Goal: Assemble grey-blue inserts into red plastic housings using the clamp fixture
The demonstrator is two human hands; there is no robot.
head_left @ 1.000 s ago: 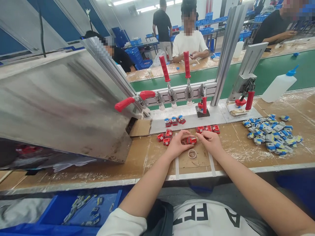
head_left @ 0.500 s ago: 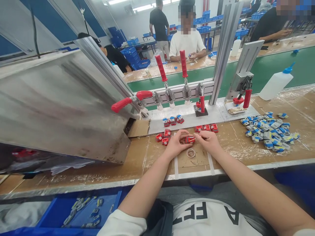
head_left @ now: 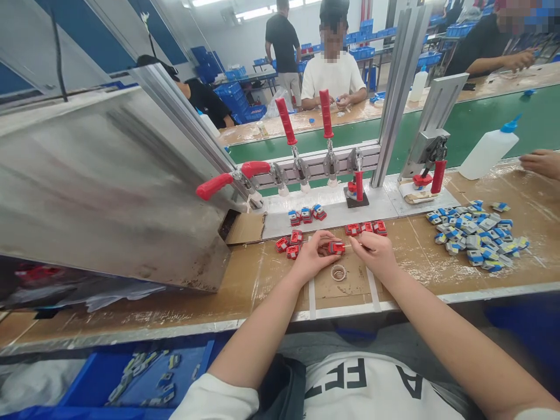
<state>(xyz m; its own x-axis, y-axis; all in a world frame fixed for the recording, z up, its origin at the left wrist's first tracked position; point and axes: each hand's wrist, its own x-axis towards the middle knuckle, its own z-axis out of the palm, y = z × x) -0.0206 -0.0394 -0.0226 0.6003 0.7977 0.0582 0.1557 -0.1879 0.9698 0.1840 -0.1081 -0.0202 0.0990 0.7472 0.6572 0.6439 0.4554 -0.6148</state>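
My left hand point(head_left: 314, 255) pinches a small red part point(head_left: 336, 247) just above the bench. My right hand point(head_left: 375, 251) is closed in a pinch at the part's right end, perhaps on a thin stick I cannot make out. A small clear round dish point(head_left: 338, 272) lies on the cardboard right below the part. Loose red parts point(head_left: 289, 245) lie left of my left hand. A row of red parts point(head_left: 366, 228) lies just beyond my right hand. Three red-and-blue parts point(head_left: 306, 214) sit on the white fixture plate point(head_left: 380, 201).
Red-handled toggle clamps point(head_left: 284, 119) stand on a rail behind the plate. A heap of blue-grey parts point(head_left: 478, 233) lies at right, a white squeeze bottle point(head_left: 486, 150) beyond it. A steel chute point(head_left: 105, 181) fills the left. Another person's hand point(head_left: 542, 163) rests at far right. Blue bin point(head_left: 131, 373) below.
My hands stay on the red part with only slight finger shifts. Another person's hand has come into view at the far right edge.
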